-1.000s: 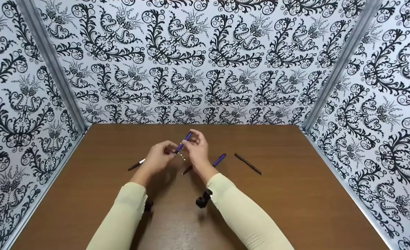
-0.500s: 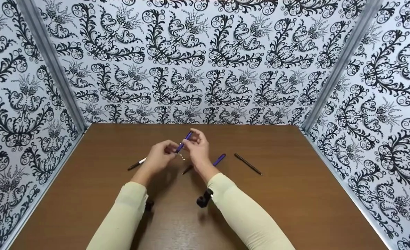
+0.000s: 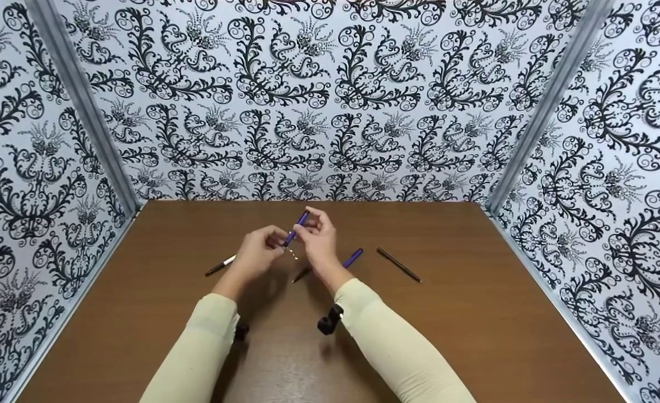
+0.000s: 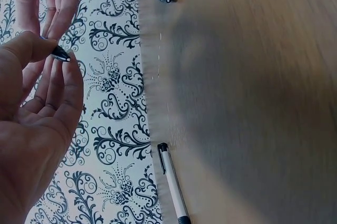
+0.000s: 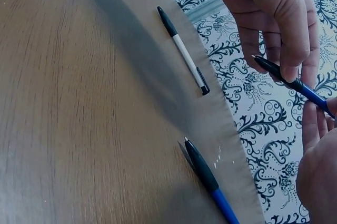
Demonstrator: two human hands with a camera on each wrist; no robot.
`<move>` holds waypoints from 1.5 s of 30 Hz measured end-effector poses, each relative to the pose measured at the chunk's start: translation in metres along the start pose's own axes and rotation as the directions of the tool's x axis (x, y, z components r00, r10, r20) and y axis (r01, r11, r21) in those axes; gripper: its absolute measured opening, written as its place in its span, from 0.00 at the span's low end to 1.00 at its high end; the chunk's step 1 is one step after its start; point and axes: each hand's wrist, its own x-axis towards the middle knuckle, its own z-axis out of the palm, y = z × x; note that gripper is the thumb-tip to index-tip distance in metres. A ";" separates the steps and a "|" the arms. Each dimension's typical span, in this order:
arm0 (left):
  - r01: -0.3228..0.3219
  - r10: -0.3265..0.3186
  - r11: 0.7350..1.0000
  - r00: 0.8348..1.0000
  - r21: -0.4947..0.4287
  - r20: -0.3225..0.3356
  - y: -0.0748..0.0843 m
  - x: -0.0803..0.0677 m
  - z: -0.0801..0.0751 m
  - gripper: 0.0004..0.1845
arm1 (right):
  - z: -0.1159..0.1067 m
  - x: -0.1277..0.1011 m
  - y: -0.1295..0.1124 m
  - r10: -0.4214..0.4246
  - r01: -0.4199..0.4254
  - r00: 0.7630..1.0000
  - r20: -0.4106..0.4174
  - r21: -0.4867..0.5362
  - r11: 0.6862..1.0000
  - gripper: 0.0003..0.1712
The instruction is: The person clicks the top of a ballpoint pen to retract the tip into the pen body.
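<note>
Both hands hold one blue pen point(image 3: 296, 228) tilted above the middle of the brown table point(image 3: 475, 313). My left hand point(image 3: 258, 250) pinches its dark tip end point(image 4: 60, 54) between thumb and fingertips. My right hand point(image 3: 320, 239) grips the upper blue barrel point(image 5: 308, 92). A small pale bit point(image 3: 293, 255) shows just below the pen between the hands; I cannot tell what it is. In the right wrist view the left hand's fingers point(image 5: 284, 29) close over the pen's dark front part.
A white and black pen point(image 3: 221, 265) lies left of the hands. A second blue pen point(image 3: 351, 258) with a dark tip and a thin dark pen point(image 3: 399, 264) lie to the right. Patterned walls point(image 3: 330, 101) close in three sides.
</note>
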 end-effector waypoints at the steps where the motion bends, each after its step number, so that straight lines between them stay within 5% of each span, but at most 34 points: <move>1: -0.001 0.001 1.000 1.000 0.001 0.001 0.000 0.000 0.000 0.14 | 0.000 0.000 0.000 -0.005 0.005 1.000 0.000 0.000 1.000 0.29; 28: 0.027 -0.026 1.000 1.000 -0.017 0.009 0.002 -0.002 0.001 0.16 | 0.000 0.004 -0.001 0.016 -0.016 1.000 0.000 -0.066 0.998 0.36; 45: 0.034 -0.034 0.999 0.999 0.008 0.015 0.004 -0.003 0.000 0.16 | -0.001 0.003 -0.002 0.022 -0.022 1.000 0.016 -0.016 1.000 0.35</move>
